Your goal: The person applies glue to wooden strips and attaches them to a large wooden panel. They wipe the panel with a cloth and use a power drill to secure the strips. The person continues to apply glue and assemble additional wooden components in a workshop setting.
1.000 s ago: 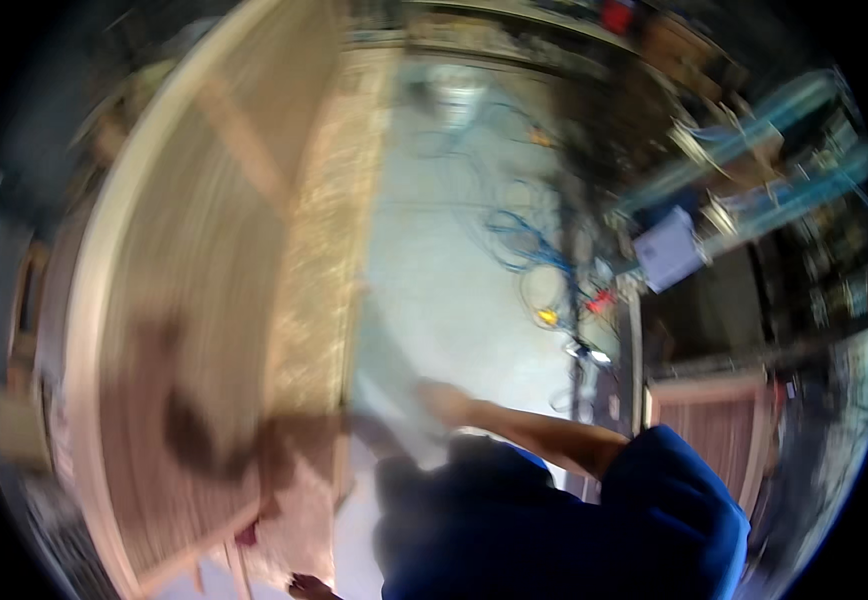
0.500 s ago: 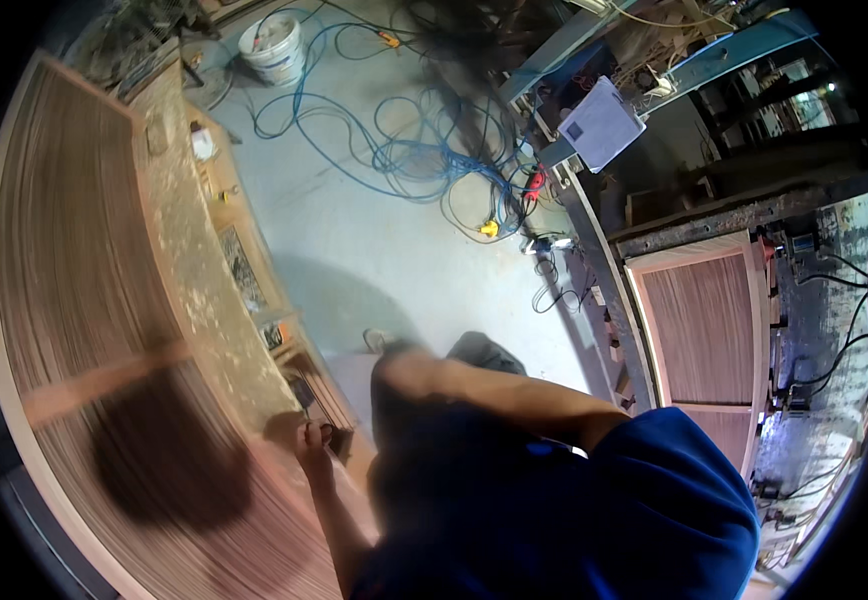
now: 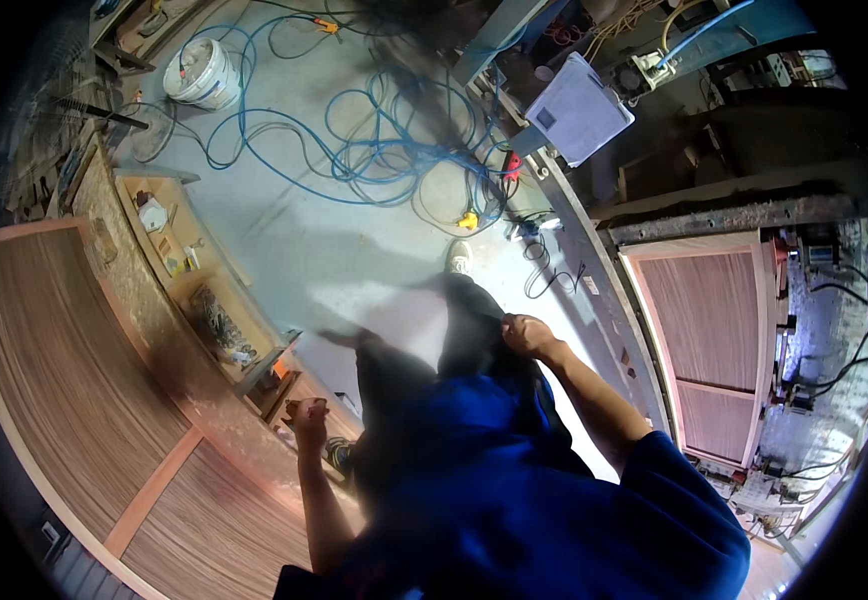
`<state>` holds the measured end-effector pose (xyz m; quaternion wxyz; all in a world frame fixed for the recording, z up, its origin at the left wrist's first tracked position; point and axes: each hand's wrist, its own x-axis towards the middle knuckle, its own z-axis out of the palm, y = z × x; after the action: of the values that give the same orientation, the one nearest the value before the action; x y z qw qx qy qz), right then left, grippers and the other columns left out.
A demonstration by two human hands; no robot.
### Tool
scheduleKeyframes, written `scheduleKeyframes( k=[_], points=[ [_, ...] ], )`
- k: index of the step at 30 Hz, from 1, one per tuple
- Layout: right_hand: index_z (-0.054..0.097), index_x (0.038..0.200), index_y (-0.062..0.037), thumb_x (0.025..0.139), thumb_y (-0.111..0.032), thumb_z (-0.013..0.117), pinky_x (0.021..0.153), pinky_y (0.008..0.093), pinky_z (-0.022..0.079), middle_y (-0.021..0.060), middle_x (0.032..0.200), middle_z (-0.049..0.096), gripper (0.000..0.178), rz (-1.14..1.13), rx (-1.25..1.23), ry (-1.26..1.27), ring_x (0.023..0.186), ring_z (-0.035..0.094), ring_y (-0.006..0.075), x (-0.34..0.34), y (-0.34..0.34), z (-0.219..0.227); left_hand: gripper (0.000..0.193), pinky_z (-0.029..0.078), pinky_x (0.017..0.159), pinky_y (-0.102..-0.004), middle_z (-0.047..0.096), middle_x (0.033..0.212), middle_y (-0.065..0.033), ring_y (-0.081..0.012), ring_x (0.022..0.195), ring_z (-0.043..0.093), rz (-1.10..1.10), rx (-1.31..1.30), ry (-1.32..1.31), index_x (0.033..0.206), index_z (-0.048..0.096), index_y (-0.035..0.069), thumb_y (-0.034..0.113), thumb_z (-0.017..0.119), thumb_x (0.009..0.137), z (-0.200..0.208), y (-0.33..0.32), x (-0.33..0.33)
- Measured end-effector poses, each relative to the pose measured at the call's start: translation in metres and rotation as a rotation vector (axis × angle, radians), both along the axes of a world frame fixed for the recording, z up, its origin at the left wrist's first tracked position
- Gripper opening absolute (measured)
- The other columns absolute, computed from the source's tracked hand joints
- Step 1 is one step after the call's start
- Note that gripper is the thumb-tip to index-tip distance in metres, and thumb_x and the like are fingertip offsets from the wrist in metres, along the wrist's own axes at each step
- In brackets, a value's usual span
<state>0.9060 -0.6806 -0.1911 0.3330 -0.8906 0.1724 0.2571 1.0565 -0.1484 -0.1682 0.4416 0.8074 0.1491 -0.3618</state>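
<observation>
My left hand [image 3: 309, 420] is closed beside the shelf edge of the workbench [image 3: 169, 345]. A small brownish piece seems to show at its fingers, too small to name. My right hand [image 3: 526, 335] is held in front of my right thigh, its fingers curled in and nothing showing from them. Left of the bench edge lies a large wood-grain panel [image 3: 74, 335] with a pale frame and a crossbar [image 3: 159, 490]. My shoe [image 3: 459, 258] is forward on the floor.
Open shelves [image 3: 189, 240] under the bench hold small tools and a box of metal bits [image 3: 219, 325]. Blue hose [image 3: 354, 180] lies coiled on the floor near a white bucket [image 3: 204, 75]. To the right are a grey box [image 3: 581, 110] and a framed panel [image 3: 704, 320] on a machine.
I have stepped forward and my view has turned. My right arm swung from across my body out to the right. My left hand stays near the bench edge, still closed.
</observation>
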Motion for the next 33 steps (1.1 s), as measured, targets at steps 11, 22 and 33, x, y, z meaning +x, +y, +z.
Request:
scheduleKeyframes(
  k=[11, 22, 33],
  points=[
    [0.066, 0.098, -0.0011, 0.093, -0.014, 0.058, 0.065, 0.0361, 0.053, 0.0133, 0.082, 0.070, 0.016, -0.457, 0.123, 0.001, 0.070, 0.068, 0.0203, 0.156, -0.170, 0.059, 0.027, 0.055, 0.081, -0.0342, 0.073, 0.097, -0.0100, -0.0214, 0.092, 0.072, 0.043, 0.066, 0.210, 0.109, 0.067, 0.002, 0.025, 0.065, 0.096, -0.011, -0.071, 0.034],
    [0.065, 0.095, -0.0078, 0.092, -0.022, 0.057, 0.070, 0.0488, 0.053, 0.0221, 0.086, 0.070, 0.016, -0.284, 0.000, 0.106, 0.080, 0.068, 0.0404, 0.106, -0.175, 0.041, 0.024, 0.056, 0.078, -0.0314, 0.071, 0.107, -0.0099, -0.0220, 0.092, 0.072, 0.167, -0.129, 0.105, 0.112, 0.064, 0.002, 0.022, 0.061, 0.100, -0.095, -0.112, 0.183],
    [0.068, 0.091, -0.0084, 0.094, -0.029, 0.059, 0.073, 0.0449, 0.056, 0.0179, 0.085, 0.072, 0.023, -0.489, 0.000, 0.303, 0.082, 0.072, 0.0345, 0.069, -0.157, 0.087, 0.019, 0.055, 0.077, -0.0304, 0.071, 0.105, -0.0064, -0.0187, 0.090, 0.071, -0.015, -0.121, 0.212, 0.110, 0.065, 0.005, 0.021, 0.064, 0.100, -0.070, -0.161, 0.197]
  ],
)
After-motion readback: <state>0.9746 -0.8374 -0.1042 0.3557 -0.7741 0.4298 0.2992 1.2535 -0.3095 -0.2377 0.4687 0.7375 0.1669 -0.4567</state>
